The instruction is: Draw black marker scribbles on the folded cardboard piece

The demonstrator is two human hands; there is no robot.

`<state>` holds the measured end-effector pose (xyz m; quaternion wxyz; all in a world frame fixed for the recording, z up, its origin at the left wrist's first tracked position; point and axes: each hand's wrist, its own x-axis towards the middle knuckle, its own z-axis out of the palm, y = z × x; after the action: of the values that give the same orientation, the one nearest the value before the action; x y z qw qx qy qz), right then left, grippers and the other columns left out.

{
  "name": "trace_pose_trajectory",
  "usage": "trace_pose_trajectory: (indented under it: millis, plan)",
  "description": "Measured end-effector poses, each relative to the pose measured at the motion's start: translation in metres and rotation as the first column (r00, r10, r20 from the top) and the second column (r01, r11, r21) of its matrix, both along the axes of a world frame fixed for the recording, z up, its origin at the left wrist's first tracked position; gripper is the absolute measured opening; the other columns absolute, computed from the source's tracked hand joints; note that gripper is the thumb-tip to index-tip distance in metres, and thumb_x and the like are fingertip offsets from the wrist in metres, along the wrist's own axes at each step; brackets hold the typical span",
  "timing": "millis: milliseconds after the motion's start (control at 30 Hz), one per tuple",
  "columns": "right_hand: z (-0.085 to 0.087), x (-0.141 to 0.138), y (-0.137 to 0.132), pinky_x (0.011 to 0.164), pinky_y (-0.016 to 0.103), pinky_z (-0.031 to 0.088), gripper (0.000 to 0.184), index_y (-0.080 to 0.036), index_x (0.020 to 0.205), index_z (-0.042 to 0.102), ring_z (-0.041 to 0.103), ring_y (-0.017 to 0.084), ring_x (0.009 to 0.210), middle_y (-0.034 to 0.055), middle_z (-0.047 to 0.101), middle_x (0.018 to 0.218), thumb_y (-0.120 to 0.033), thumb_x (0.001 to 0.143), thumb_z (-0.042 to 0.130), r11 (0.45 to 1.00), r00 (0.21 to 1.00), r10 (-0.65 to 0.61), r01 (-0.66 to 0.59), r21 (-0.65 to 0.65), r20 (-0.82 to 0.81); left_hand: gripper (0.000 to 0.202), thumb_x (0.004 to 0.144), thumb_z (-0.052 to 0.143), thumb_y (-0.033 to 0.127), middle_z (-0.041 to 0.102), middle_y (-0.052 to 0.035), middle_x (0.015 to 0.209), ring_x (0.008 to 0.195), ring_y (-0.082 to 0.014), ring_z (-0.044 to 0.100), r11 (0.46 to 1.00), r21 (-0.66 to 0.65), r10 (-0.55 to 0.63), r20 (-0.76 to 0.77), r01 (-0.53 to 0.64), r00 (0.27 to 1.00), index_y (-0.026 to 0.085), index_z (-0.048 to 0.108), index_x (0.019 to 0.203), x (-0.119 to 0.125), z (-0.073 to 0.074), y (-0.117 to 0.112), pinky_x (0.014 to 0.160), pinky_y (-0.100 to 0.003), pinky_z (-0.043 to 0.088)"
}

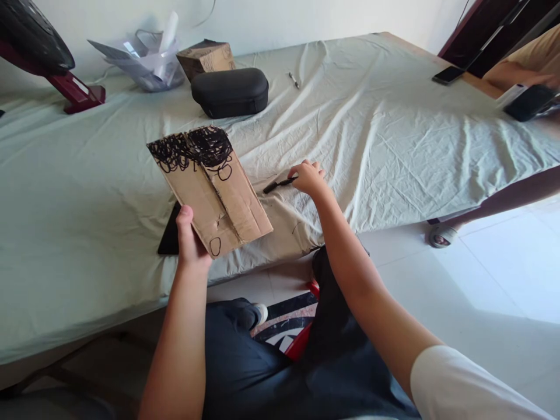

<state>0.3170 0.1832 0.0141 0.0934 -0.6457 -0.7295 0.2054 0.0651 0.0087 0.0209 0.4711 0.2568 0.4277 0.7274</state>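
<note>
My left hand (pixel 191 240) grips the lower edge of a folded piece of brown cardboard (pixel 210 189) and holds it up, tilted, above the bed. Black scribbled loops cover the cardboard's top, and a few single loops sit lower down. My right hand (pixel 308 177) rests on the sheet to the right of the cardboard, fingers closed on the end of a black marker (pixel 280 184) that lies on the pale green sheet (pixel 87 192). A dark flat object (pixel 168 239) lies on the sheet behind my left hand, partly hidden.
A black zipped case (pixel 230 91), a small cardboard box (pixel 205 57) and a clear bag of papers (pixel 149 58) lie at the back. A fan base (pixel 74 92) stands far left. Another person's arm (pixel 520 70) with phones is at far right. A small pen (pixel 294 80) lies mid-bed.
</note>
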Motion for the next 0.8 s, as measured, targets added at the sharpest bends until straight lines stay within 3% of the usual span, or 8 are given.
trace_pose_trajectory:
  millis: [100, 233, 367, 533, 800]
  plan:
    - [-0.001, -0.001, -0.002, 0.122, 0.072, 0.035, 0.058, -0.030, 0.136, 0.086, 0.047, 0.046, 0.145, 0.0166, 0.063, 0.152, -0.005, 0.090, 0.061, 0.999, 0.999, 0.052, -0.052, 0.015, -0.012, 0.070, 0.078, 0.092, 0.067, 0.081, -0.0141, 0.143, 0.175, -0.0362, 0.039, 1.000, 0.016, 0.005, -0.006, -0.005, 1.000, 0.021, 0.079, 0.129, 0.000, 0.000, 0.000, 0.137, -0.058, 0.049]
    - [-0.008, -0.006, -0.002, 0.130, 0.079, 0.022, 0.059, -0.037, 0.141, 0.084, 0.037, 0.046, 0.157, 0.0129, 0.058, 0.164, -0.008, 0.092, 0.067, 0.968, 0.966, 0.250, -0.247, 0.048, -0.073, 0.071, 0.079, 0.091, 0.066, 0.079, -0.0131, 0.148, 0.176, -0.0354, 0.037, 1.000, 0.009, 0.012, -0.008, -0.012, 1.000, 0.020, 0.078, 0.131, 0.001, 0.001, -0.002, 0.139, -0.057, 0.046]
    - [-0.022, -0.015, 0.004, 0.122, 0.065, 0.034, 0.039, -0.030, 0.130, 0.088, 0.043, 0.044, 0.148, 0.0162, 0.061, 0.158, -0.018, 0.096, 0.073, 0.933, 0.925, 0.357, -0.347, 0.094, -0.130, 0.067, 0.082, 0.090, 0.064, 0.081, -0.0127, 0.145, 0.173, -0.0348, 0.042, 1.000, -0.003, 0.023, -0.002, -0.023, 1.000, 0.021, 0.077, 0.132, 0.003, 0.003, -0.004, 0.139, -0.057, 0.047]
    - [-0.036, -0.020, 0.014, 0.115, 0.054, 0.038, 0.032, -0.025, 0.127, 0.086, 0.046, 0.042, 0.140, 0.0178, 0.061, 0.151, -0.021, 0.098, 0.073, 0.904, 0.892, 0.423, -0.404, 0.141, -0.159, 0.071, 0.078, 0.091, 0.067, 0.081, -0.0144, 0.142, 0.171, -0.0366, 0.045, 1.000, -0.013, 0.014, -0.026, -0.014, 1.000, 0.020, 0.078, 0.129, 0.004, 0.006, -0.003, 0.137, -0.056, 0.049]
    - [-0.031, -0.022, 0.012, 0.113, 0.050, 0.038, 0.028, -0.023, 0.125, 0.079, 0.047, 0.039, 0.136, 0.0166, 0.064, 0.144, -0.021, 0.099, 0.071, 0.890, 0.880, 0.440, -0.399, 0.222, -0.182, 0.061, 0.084, 0.088, 0.064, 0.081, -0.0184, 0.140, 0.173, -0.0366, 0.040, 1.000, 0.003, 0.007, -0.009, -0.007, 1.000, 0.016, 0.080, 0.121, 0.004, 0.006, -0.003, 0.138, -0.054, 0.047]
